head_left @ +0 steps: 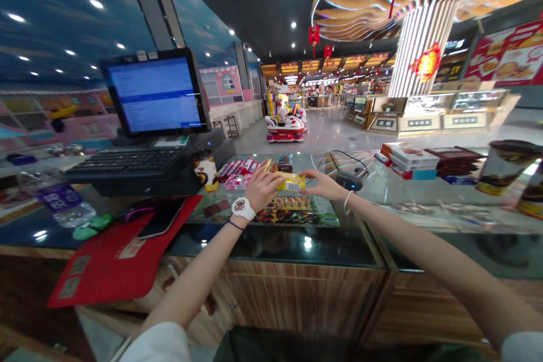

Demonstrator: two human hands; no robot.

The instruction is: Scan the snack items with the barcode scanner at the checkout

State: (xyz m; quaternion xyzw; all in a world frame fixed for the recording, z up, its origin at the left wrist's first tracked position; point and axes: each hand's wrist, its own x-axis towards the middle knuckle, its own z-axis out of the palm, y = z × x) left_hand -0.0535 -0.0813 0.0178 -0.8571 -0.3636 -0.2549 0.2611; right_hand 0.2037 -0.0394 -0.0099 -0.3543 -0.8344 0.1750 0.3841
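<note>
White sleeves are nearest; beyond, left hand and right hand pinch a yellow packet by its ends, toward the counter's far edge (likely light, slick, crushable; ends suit holding).

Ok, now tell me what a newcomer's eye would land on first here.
Probably the glowing, wavy canopy at the upper right, spreading from a ribbed column, with red lanterns hanging near it. Next, the bright blue screen at the left, above the keyboard. Then the yellow packet near the middle, over the glass counter, with the left hand on it and the right hand at its right end.
</note>
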